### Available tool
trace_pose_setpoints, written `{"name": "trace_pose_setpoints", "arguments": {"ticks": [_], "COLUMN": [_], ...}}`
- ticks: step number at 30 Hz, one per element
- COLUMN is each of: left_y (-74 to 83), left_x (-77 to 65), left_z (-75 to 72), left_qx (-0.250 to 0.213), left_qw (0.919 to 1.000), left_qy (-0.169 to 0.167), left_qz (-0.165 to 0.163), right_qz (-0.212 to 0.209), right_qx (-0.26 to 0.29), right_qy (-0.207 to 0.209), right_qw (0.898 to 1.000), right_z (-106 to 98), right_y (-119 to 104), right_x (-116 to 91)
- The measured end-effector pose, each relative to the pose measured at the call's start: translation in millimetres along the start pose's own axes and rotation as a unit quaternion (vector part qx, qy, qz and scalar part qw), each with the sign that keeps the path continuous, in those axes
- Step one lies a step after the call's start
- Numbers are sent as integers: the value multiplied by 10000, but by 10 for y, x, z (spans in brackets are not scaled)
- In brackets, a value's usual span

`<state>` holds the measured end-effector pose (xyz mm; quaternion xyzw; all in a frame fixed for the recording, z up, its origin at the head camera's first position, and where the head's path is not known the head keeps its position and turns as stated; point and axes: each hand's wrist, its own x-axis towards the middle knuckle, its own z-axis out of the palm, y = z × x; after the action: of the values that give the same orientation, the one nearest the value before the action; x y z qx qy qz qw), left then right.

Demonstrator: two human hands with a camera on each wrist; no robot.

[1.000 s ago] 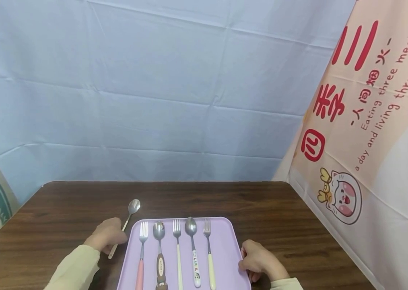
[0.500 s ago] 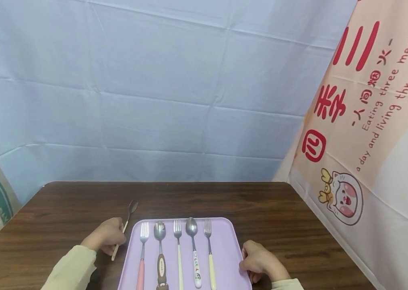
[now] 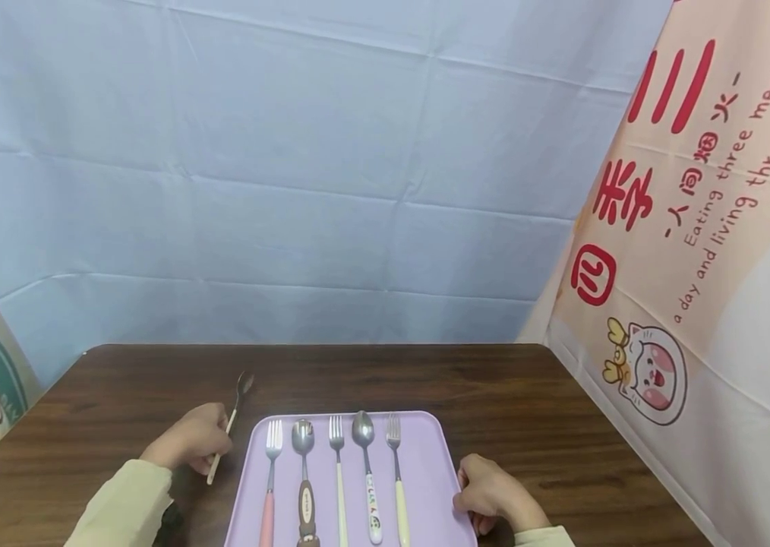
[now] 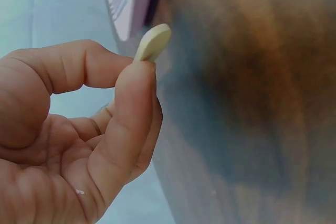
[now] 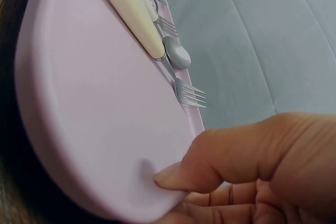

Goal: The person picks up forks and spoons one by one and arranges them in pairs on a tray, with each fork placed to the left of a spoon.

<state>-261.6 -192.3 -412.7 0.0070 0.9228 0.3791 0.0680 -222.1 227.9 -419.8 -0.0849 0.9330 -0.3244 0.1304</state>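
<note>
Left of the tray, my left hand [image 3: 195, 434] pinches the pale handle of a spoon [image 3: 244, 386] between thumb and fingertips; its metal bowl points toward the far side of the table. In the left wrist view the cream handle end [image 4: 156, 40] sticks out past the fingertips. My right hand [image 3: 494, 492] grips the right edge of a lilac tray [image 3: 434, 471], with the thumb [image 5: 184, 176] on top of the rim. On the tray lie a pink-handled fork [image 3: 268, 494], a brown-handled spoon [image 3: 306, 505], a cream-handled fork [image 3: 340, 490], a white patterned spoon [image 3: 372, 501] and a yellow-handled fork [image 3: 401, 494].
The dark wood table [image 3: 481, 380] reaches back to a pale blue cloth [image 3: 303, 175]. A printed cloth [image 3: 699, 251] with red lettering hangs along the right side. The tray's near edge is cut off in the head view.
My left hand has moved a little left and away from me with the spoon, farther from the tray. The spoon's bowl has turned and shows darker and narrower. My right hand stays at the tray edge.
</note>
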Motion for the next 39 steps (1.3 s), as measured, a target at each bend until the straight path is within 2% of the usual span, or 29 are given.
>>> {"name": "trace_pose_setpoints", "arguments": {"ticks": [7, 15, 26, 39], "left_y": [24, 36, 40, 39], "left_x": [15, -10, -9, -14], "left_z": [-46, -21, 17, 66], "left_qx": [116, -68, -127, 7], "left_qw": [9999, 9999, 9999, 9998], "left_qy": [49, 78, 82, 202], "left_qz": [25, 2, -34, 1], "right_qz": [0, 38, -57, -145], "right_qx": [35, 44, 17, 6], "right_qy": [38, 2, 204, 360], "right_qw": [10000, 10000, 9998, 9992], "right_z": [-6, -4, 32, 49], "right_y": [4, 2, 8, -6], "right_x": [2, -3, 9, 15]}}
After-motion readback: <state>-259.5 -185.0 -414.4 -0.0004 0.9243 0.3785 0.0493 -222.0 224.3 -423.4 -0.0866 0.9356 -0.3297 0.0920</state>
